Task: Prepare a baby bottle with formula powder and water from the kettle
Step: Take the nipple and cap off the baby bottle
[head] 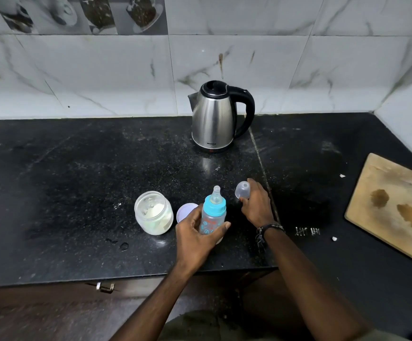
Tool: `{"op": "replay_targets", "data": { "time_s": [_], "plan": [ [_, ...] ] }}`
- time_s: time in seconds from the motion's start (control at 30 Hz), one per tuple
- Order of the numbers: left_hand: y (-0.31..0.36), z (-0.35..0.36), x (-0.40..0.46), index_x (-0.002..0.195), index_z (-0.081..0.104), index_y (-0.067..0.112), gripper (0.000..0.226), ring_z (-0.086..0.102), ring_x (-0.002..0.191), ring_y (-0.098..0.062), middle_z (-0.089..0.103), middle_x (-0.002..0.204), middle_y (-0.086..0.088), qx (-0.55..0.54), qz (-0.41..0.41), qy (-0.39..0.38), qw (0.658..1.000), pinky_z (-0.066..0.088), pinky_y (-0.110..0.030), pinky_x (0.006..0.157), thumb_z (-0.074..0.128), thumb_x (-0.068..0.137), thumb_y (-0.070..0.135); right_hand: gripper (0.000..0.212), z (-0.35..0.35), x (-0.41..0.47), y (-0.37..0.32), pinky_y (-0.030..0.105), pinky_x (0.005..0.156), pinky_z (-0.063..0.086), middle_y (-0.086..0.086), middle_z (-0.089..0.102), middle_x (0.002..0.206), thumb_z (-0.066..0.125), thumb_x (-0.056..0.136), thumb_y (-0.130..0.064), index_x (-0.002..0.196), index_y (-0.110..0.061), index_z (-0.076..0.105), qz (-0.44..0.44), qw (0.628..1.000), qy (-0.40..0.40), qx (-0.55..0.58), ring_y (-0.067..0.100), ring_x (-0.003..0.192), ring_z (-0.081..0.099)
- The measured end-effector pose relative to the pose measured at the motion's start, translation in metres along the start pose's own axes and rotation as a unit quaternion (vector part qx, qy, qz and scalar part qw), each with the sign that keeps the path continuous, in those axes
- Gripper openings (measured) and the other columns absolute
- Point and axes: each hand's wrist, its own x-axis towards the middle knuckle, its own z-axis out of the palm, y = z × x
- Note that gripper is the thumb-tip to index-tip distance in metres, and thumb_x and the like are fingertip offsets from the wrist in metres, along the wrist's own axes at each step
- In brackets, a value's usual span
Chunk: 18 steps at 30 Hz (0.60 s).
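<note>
Black stone counter [77, 193], speckled and smeared with pale dust, a seam running front to back. At the right edge lies a wooden cutting board [392, 207] carrying two brown stains. White marble-look wall tiles [101, 70] behind, photo tiles [77, 13] top left. Below, a metal drawer handle [105, 287].

Both forearms are bare of sleeves, and a dark beaded wristband [269, 230] circles the right wrist.
</note>
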Motion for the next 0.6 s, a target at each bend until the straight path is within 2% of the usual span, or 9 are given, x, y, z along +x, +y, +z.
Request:
{"op": "replay_targets", "data": {
  "time_s": [0.2,0.3,0.4,0.47,0.5,0.53,0.6],
  "plan": [
    [0.001,-0.002,-0.001,0.103,0.075,0.014,0.036,0.077,0.088,-0.021,0.080,0.093,0.002,0.002,-0.003,-0.004,1.000,0.065,-0.043,0.081,0.096,0.073,0.018,0.086,-0.016,-0.004,-0.006,0.039,0.115,0.032,0.018,0.037,0.153,0.073,0.082,0.000,0.153,-0.005,0.025,0.020,0.999,-0.046,0.004,0.033,0.142,0.036],
    [0.000,-0.002,-0.002,0.102,0.076,0.015,0.039,0.077,0.086,-0.021,0.080,0.092,0.003,0.010,0.001,0.001,1.000,0.065,-0.045,0.079,0.093,0.071,0.031,0.073,-0.034,-0.010,-0.022,0.035,0.112,0.035,0.014,0.039,0.151,0.071,0.087,-0.010,0.150,-0.007,0.033,-0.015,0.999,0.011,0.028,0.029,0.138,0.042],
    [-0.001,-0.001,-0.002,0.101,0.075,0.015,0.039,0.077,0.085,-0.021,0.080,0.091,0.003,0.017,0.007,0.002,1.000,0.064,-0.046,0.077,0.094,0.072,0.033,0.044,-0.050,-0.020,-0.042,0.037,0.097,0.052,0.009,0.061,0.124,0.069,0.091,-0.022,0.131,-0.008,0.056,-0.078,0.986,0.101,0.105,0.021,0.109,0.062],
    [-0.001,0.000,-0.002,0.100,0.075,0.014,0.035,0.077,0.084,-0.023,0.079,0.090,0.002,0.019,0.006,0.010,1.000,0.064,-0.047,0.076,0.096,0.073,0.024,0.022,-0.060,-0.031,-0.059,0.034,0.075,0.058,0.001,0.069,0.094,0.067,0.092,-0.029,0.107,-0.013,0.068,-0.115,0.974,0.113,0.156,0.010,0.081,0.066],
    [0.000,0.000,-0.001,0.100,0.075,0.015,0.035,0.077,0.084,-0.023,0.080,0.090,0.002,0.019,0.003,0.018,1.000,0.064,-0.047,0.076,0.096,0.073,0.021,0.020,-0.065,-0.037,-0.068,0.030,0.065,0.056,-0.003,0.068,0.079,0.067,0.092,-0.034,0.095,-0.015,0.070,-0.130,0.971,0.104,0.172,0.005,0.068,0.063],
    [0.000,0.001,0.000,0.100,0.075,0.016,0.035,0.077,0.084,-0.023,0.080,0.090,0.002,0.018,-0.002,0.025,1.000,0.064,-0.046,0.077,0.097,0.072,0.020,0.026,-0.069,-0.044,-0.076,0.026,0.056,0.051,-0.006,0.065,0.067,0.067,0.091,-0.041,0.084,-0.016,0.069,-0.137,0.970,0.088,0.182,0.004,0.057,0.058],
    [0.004,0.002,0.001,0.100,0.075,0.017,0.039,0.077,0.083,-0.021,0.080,0.089,0.003,0.007,-0.014,0.036,0.999,0.064,-0.045,0.077,0.098,0.069,0.024,0.047,-0.075,-0.057,-0.091,0.028,0.049,0.046,-0.004,0.058,0.052,0.063,0.085,-0.062,0.072,-0.018,0.065,-0.132,0.976,0.051,0.166,0.007,0.046,0.051]
  ]
}}
